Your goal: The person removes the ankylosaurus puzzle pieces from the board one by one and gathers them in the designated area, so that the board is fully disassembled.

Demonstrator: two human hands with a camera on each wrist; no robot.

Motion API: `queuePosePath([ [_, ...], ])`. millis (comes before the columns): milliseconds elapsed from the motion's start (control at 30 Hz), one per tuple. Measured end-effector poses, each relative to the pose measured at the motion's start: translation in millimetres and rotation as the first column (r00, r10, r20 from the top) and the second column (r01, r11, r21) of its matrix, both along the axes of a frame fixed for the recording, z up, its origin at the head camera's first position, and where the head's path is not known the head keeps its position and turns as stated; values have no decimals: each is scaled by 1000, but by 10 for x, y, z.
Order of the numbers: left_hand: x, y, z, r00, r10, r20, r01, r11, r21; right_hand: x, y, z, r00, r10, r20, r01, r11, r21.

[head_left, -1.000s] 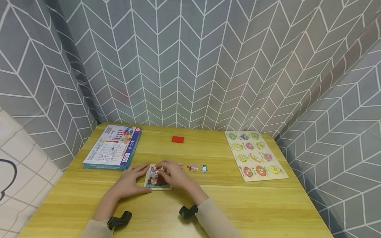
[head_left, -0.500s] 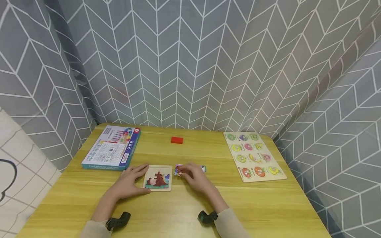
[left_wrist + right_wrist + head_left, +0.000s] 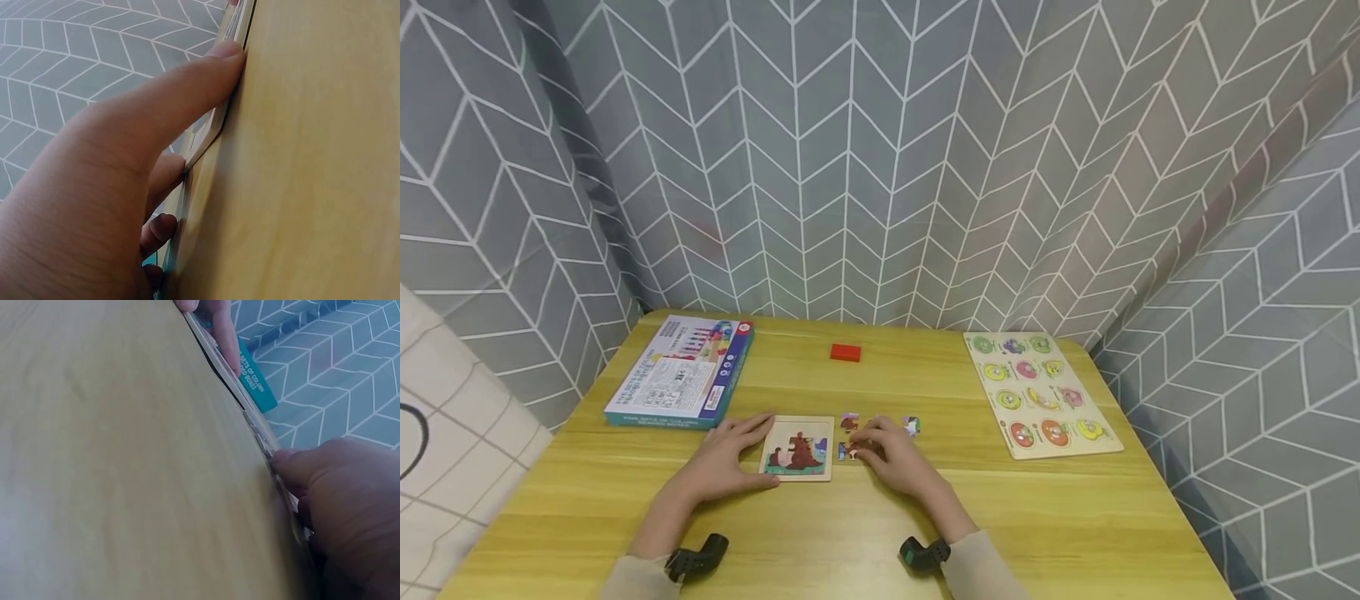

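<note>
A small square wooden puzzle tray (image 3: 796, 477) lies on the table, its picture of a brown animal partly filled in at the lower half. My left hand (image 3: 718, 460) holds the tray at its left side, thumb along the near edge and fingers at the far left corner. To the right of the tray, my right hand (image 3: 891, 454) pinches a blue-and-brown puzzle piece (image 3: 842, 452) at table level. A purple-and-brown puzzle piece (image 3: 850, 422) lies just beyond it. Another loose piece (image 3: 912, 426) lies behind the right hand, which may hide more.
A flat blue-and-white box (image 3: 673, 375) lies at the back left. At the back centre sits a red block (image 3: 846, 353). A wooden fruit board (image 3: 1037, 433) occupies the right side. Patterned curtain (image 3: 865, 167) hangs behind the table (image 3: 820, 542).
My right hand has gone from over the tray to the pieces at its right, and a piece has come nearer, beside the tray. The tray's upper part shows bare wood. My left hand stays put.
</note>
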State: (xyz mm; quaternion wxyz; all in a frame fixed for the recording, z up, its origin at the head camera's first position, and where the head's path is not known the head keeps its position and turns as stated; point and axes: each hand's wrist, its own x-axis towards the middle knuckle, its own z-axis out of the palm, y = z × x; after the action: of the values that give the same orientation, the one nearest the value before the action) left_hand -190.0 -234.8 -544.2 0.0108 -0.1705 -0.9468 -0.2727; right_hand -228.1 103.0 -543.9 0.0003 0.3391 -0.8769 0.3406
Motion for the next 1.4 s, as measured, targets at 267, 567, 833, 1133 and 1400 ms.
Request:
queuePosePath([
  [267, -10, 2, 3, 1000, -4, 3, 4, 1000, -2, 38, 4, -8, 999, -40, 37, 39, 999, 19],
  [567, -19, 17, -28, 1000, -7, 5, 7, 1000, -4, 55, -10, -57, 998, -66, -18, 66, 998, 0],
  [833, -16, 16, -34, 1000, -2, 15, 2, 1000, -9, 69, 5, -72, 997, -77, 0, 77, 997, -6],
  [1133, -30, 24, -27, 1000, -1, 18, 1, 1000, -19, 38, 13, 92, 987, -109, 118, 112, 993, -22],
  [1400, -10, -17, 1, 1000, 11, 19, -10, 1000, -14, -170, -217, 381, 991, -56, 121, 59, 998, -25],
])
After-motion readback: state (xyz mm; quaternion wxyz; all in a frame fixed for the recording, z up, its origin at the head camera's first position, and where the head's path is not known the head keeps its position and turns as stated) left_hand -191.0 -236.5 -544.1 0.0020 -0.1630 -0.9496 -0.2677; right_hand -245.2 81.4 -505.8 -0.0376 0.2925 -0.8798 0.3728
